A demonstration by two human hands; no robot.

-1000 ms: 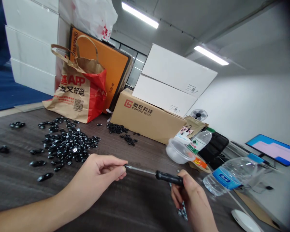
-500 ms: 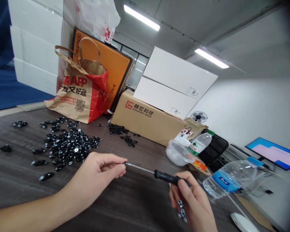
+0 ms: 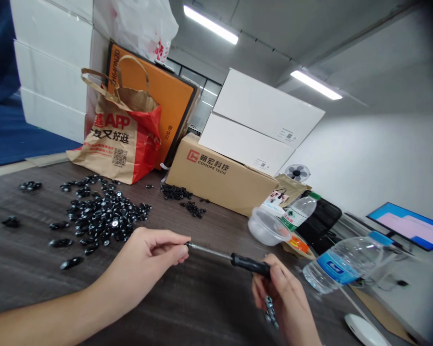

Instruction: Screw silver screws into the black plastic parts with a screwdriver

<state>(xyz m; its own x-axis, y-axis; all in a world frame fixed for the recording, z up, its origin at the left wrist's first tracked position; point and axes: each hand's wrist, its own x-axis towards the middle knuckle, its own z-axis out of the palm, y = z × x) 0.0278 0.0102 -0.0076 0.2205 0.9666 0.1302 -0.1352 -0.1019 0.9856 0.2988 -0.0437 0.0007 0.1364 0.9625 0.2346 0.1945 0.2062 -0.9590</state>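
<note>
A screwdriver [image 3: 250, 264] with a black handle and a thin metal shaft lies nearly level between my hands. My right hand [image 3: 290, 298] grips the handle's end with thumb and fingertips. Under its curled lower fingers show several small shiny metal pieces [image 3: 270, 312], perhaps screws. My left hand [image 3: 155, 262] pinches a small dark part [image 3: 188, 244] at the screwdriver's tip; the fingers hide most of it. Left of that hand, a large heap of small black parts with shiny metal centres [image 3: 106, 216] spreads over the dark table [image 3: 159, 312].
Smaller black parts [image 3: 175, 192] lie before a cardboard box [image 3: 216, 178] bearing white boxes [image 3: 252, 129]. A paper bag [image 3: 119, 139] stands behind the heap. At right are a clear plastic tub [image 3: 267, 228], a water bottle [image 3: 342, 264] and a white mouse [image 3: 362, 329].
My right hand's fingers have shifted slightly back on the screwdriver handle, showing more of its end. My left hand keeps its pinch at the tip.
</note>
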